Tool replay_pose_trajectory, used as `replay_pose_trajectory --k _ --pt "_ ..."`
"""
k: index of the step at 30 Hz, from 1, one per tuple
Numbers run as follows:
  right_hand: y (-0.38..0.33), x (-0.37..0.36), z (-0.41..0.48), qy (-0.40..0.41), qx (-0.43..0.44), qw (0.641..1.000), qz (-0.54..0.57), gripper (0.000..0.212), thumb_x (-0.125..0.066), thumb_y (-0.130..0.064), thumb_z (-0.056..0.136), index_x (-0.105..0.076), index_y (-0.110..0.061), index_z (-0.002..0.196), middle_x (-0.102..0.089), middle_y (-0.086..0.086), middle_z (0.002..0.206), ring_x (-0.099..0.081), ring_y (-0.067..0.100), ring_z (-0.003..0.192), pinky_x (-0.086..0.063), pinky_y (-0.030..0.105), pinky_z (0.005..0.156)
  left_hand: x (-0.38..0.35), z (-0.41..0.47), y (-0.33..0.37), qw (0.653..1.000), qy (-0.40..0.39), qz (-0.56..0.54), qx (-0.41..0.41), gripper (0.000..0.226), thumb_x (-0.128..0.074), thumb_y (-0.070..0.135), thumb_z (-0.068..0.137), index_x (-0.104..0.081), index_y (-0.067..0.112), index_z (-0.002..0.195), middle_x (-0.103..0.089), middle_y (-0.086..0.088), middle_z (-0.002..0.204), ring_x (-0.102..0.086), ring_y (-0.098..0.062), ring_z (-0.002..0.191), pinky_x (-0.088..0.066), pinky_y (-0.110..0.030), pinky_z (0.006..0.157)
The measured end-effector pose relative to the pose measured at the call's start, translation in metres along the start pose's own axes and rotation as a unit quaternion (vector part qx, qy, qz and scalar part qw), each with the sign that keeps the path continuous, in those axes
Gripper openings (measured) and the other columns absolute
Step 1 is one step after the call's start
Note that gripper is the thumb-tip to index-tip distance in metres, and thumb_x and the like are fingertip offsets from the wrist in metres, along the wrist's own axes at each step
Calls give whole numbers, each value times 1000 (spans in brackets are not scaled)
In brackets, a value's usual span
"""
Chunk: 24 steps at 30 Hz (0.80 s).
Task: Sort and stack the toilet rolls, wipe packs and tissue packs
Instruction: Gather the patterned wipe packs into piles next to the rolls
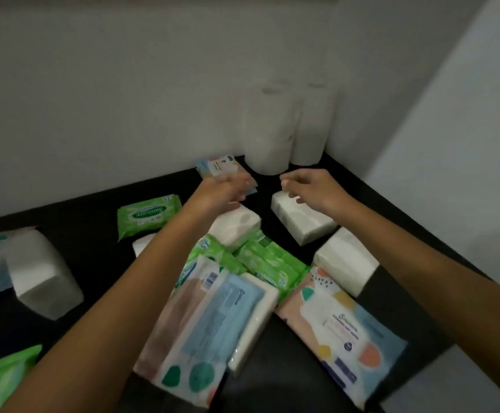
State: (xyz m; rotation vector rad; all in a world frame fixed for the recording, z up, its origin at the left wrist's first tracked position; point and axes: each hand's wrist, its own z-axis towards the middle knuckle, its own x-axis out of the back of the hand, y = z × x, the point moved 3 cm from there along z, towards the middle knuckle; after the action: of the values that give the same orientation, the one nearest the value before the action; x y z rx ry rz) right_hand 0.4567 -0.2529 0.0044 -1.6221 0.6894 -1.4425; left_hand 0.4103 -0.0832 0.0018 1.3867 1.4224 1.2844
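Both arms reach over a black table [93,210] toward its far corner. My left hand [223,190] is blurred and closed around a small pastel tissue pack [219,166] lifted near the wall. My right hand [308,186] hovers, fingers loosely curled and empty, just above a white tissue pack [302,222]. White toilet rolls [272,135] stand stacked in the corner behind the hands. Green wipe packs [148,214] lie left of my arm, and several more [269,260] lie heaped in the middle. Large pastel tissue packs [204,326] [344,332] lie nearest me.
White walls close the table at the back and right. More white tissue packs [236,228] [347,260] sit around the heap. A white pack on a pastel one [40,272] lies at the left. Another green wipe pack [1,380] sits at the bottom left corner.
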Motion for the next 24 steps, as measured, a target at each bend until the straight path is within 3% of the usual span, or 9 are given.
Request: replay_pose_trajectory --k 3,7,12,15,18,20,23,24 --pt "7 4 -29 7 -12 1000 1 28 -57 -16 90 -64 -7 115 -60 4 95 -54 6 73 -44 19 73 -23 -24 -2 999 -51 0 16 27 -58 11 88 -63 17 113 -61 2 88 -56 -11 81 -47 -21 78" --pt "23 8 -68 12 -34 999 1 24 -58 -18 89 -65 -12 111 -61 6 96 -57 16 89 -49 33 86 -48 -56 -13 996 -80 29 27 22 -58 14 88 -62 21 109 -62 -3 104 -58 -15 93 -48 -21 81" --pt "40 13 -106 -27 -19 999 -15 23 -57 -15 89 -64 -13 111 -63 6 97 -57 14 88 -44 18 68 -71 -101 -20 997 -72 -16 22 20 -59 12 87 -63 21 105 -64 -6 106 -60 -16 95 -50 -20 80" --pt "45 24 -120 -48 -19 998 -24 24 -56 -14 89 -63 -12 112 -62 3 103 -55 12 93 -44 17 73 -86 -126 -28 997 -49 -44 27 20 -58 13 88 -63 21 105 -64 -5 106 -59 -15 95 -49 -21 79" --pt "57 35 -136 -77 -36 995 -55 23 -56 -16 89 -64 -13 111 -65 6 102 -58 13 92 -49 31 85 -103 -145 -43 998 -16 -32 47 20 -58 14 88 -64 23 104 -64 -2 104 -59 -15 94 -49 -24 84" --pt "68 38 -149 -100 -45 990 -84 22 -56 -17 89 -63 -12 109 -65 8 103 -58 15 91 -50 32 83 -115 -157 -58 998 17 -5 61 21 -57 15 88 -64 23 106 -63 -1 105 -58 -14 93 -48 -24 86" --pt "91 41 -167 -87 -49 988 -121 25 -56 -16 89 -61 -10 113 -60 7 108 -57 19 100 -43 22 72 -129 -170 -83 991 91 32 88 32 -57 14 87 -61 14 119 -61 -2 108 -53 -4 78 -44 -16 68" --pt "100 40 -172 -80 -51 986 -136 27 -56 -17 89 -60 -9 115 -59 7 112 -56 19 105 -42 22 75 -133 -174 -92 988 113 38 101 38 -57 14 87 -57 13 125 -60 -4 112 -54 -5 81 -42 -17 69"
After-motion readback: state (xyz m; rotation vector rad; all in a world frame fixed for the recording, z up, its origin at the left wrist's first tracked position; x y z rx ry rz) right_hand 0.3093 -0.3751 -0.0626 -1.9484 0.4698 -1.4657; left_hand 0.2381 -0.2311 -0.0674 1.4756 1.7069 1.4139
